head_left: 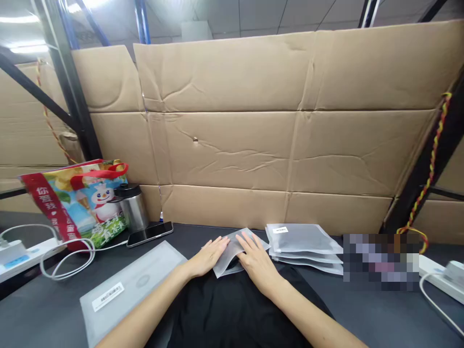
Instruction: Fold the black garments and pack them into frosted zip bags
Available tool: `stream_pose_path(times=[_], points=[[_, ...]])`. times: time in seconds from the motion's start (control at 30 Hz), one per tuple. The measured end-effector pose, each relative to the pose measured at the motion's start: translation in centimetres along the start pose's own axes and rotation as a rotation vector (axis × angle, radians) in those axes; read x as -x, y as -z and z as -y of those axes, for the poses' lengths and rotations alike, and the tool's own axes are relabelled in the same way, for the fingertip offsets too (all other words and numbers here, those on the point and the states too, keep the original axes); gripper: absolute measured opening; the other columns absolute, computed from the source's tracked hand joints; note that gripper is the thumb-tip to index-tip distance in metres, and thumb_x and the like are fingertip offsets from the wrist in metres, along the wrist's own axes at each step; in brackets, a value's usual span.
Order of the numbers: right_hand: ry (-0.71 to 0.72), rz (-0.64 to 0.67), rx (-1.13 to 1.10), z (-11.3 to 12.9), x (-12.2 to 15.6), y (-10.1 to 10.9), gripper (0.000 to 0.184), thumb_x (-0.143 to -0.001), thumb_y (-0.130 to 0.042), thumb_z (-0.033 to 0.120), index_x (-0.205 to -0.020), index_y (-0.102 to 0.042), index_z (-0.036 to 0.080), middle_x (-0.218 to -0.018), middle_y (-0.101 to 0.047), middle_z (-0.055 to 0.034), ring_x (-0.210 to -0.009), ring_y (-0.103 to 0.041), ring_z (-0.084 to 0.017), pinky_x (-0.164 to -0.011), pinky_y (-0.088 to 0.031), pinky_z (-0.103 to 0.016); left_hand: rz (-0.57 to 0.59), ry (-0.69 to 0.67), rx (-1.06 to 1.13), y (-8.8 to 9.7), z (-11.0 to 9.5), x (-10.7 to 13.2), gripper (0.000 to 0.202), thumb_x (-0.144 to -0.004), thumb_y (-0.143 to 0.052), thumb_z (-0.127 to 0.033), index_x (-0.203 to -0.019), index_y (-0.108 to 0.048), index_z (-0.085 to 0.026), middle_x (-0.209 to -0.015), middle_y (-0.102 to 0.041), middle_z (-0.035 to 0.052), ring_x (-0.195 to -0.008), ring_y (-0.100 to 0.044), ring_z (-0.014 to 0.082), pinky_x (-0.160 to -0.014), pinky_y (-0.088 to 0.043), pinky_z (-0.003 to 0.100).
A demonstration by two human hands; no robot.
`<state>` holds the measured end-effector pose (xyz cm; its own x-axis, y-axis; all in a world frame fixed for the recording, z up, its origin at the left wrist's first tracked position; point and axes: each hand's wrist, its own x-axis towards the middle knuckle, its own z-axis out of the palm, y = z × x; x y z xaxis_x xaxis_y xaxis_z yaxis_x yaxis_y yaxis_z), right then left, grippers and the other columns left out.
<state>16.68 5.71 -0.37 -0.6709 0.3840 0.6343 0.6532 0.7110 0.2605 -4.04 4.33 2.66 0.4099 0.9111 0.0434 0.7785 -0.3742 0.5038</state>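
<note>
A small frosted plastic bag [232, 253] lies in the middle of the table, its near edge lifted and gaping, with something dark just inside. My left hand [209, 256] rests flat along its left side, fingers stretched out. On its right side lies my right hand [255, 258], fingers spread over the plastic and thumb by the opening. Black fabric [235, 309] spreads below both hands; whether it is part of what is in the bag is hidden. Left of my left forearm is a larger frosted bag [145, 275] with a barcode label.
Several filled frosted bags [302, 239] are stacked to the right. At the left are a phone [150, 234] on a white cable, a steel flask [134, 210], a colourful carrier bag [83, 203] and a power strip [32, 256]. A cardboard wall [232, 145] closes off the back.
</note>
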Motion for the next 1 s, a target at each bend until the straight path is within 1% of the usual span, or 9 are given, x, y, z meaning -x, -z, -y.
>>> stream_pose_path(times=[0.2, 0.33, 0.4, 0.47, 0.57, 0.7, 0.8, 0.9, 1.0], points=[[0.131, 0.015, 0.05, 1.6, 0.5, 2.9, 0.028, -0.085, -0.047, 0.008, -0.109, -0.061, 0.006, -0.138, -0.046, -0.0184, -0.133, -0.033, -0.028, -0.108, -0.035, -0.04, 0.116, 0.044, -0.123, -1.0, 0.7, -0.6, 0.055, -0.1, -0.012, -0.044, -0.147, -0.021, -0.016, -0.153, -0.017, 0.0061, -0.14, -0.01, 0.0227, -0.112, -0.01, 0.048], [0.196, 0.046, 0.089, 3.3, 2.2, 5.4, 0.032, -0.086, -0.045, 0.011, -0.115, -0.057, 0.001, -0.142, -0.039, -0.0198, -0.136, -0.026, -0.027, -0.111, -0.032, -0.035, 0.123, 0.027, -0.19, -1.3, 0.9, -0.6, 0.051, -0.101, -0.014, -0.043, -0.147, -0.022, -0.024, -0.153, -0.017, 0.0029, -0.14, -0.009, 0.0218, -0.112, -0.008, 0.047], [0.203, 0.057, 0.078, 4.2, 3.3, 6.5, 0.032, -0.087, -0.046, 0.014, -0.115, -0.057, 0.002, -0.139, -0.043, -0.0203, -0.134, -0.031, -0.027, -0.109, -0.035, -0.035, 0.108, 0.017, -0.221, -1.5, 1.0, -0.6, 0.049, -0.1, -0.018, -0.044, -0.146, -0.024, -0.026, -0.153, -0.019, 0.0028, -0.14, -0.01, 0.0228, -0.112, -0.009, 0.048], [0.176, 0.092, 0.034, 4.8, 4.3, 7.4, 0.028, -0.087, -0.05, 0.017, -0.109, -0.061, 0.005, -0.129, -0.054, -0.0199, -0.123, -0.048, -0.028, -0.101, -0.043, -0.035, 0.085, 0.005, -0.246, -1.7, 1.0, -0.6, 0.05, -0.1, -0.023, -0.044, -0.146, -0.026, -0.025, -0.152, -0.021, 0.0048, -0.14, -0.012, 0.0241, -0.112, -0.01, 0.049], [0.103, 0.228, -0.118, 4.9, 5.2, 8.4, 0.03, -0.083, -0.059, 0.033, -0.099, -0.066, 0.009, -0.111, -0.066, -0.0188, -0.101, -0.063, -0.031, -0.091, -0.051, -0.039, 0.037, -0.016, -0.272, -2.0, 0.8, -0.5, 0.051, -0.099, -0.03, -0.043, -0.145, -0.029, -0.022, -0.151, -0.024, 0.0076, -0.14, -0.015, 0.0259, -0.111, -0.012, 0.051], [0.031, 0.392, -0.427, 4.1, 5.2, 9.6, 0.067, -0.079, -0.058, 0.057, -0.133, -0.046, 0.018, -0.145, -0.037, -0.0128, -0.13, -0.038, -0.031, -0.106, -0.036, -0.045, -0.027, -0.057, -0.287, -1.9, 0.0, 0.4, 0.052, -0.099, -0.033, -0.041, -0.145, -0.029, -0.018, -0.15, -0.026, 0.0098, -0.14, -0.016, 0.0254, -0.112, -0.011, 0.051], [-0.056, 0.498, -0.579, 3.6, 5.1, 9.7, 0.06, -0.086, -0.056, 0.042, -0.14, -0.035, 0.029, -0.149, -0.03, -0.0034, -0.136, -0.027, -0.024, -0.112, -0.025, -0.044, -0.027, -0.139, -0.276, -1.2, -0.9, 2.2, 0.052, -0.099, -0.032, -0.042, -0.146, -0.026, -0.02, -0.152, -0.023, 0.0066, -0.14, -0.015, 0.0224, -0.113, -0.011, 0.047], [-0.106, 0.553, -0.617, 3.7, 5.2, 9.1, 0.057, -0.086, -0.055, 0.03, -0.14, -0.036, 0.029, -0.148, -0.031, -0.0032, -0.136, -0.026, -0.024, -0.113, -0.021, -0.046, 0.022, -0.235, -0.259, -0.7, -1.5, 4.3, 0.053, -0.097, -0.039, -0.045, -0.145, -0.027, -0.027, -0.151, -0.028, 0.0017, -0.139, -0.021, 0.0214, -0.113, -0.02, 0.042], [-0.117, 0.53, -0.637, 3.8, 5.4, 8.8, 0.058, -0.086, -0.055, 0.028, -0.14, -0.037, 0.028, -0.149, -0.031, -0.0032, -0.136, -0.026, -0.024, -0.113, -0.021, -0.045, 0.016, -0.294, -0.303, -0.9, -1.8, 5.6, 0.05, -0.098, -0.04, -0.038, -0.145, -0.028, -0.025, -0.148, -0.034, 0.0038, -0.137, -0.026, 0.0226, -0.111, -0.027, 0.042]])
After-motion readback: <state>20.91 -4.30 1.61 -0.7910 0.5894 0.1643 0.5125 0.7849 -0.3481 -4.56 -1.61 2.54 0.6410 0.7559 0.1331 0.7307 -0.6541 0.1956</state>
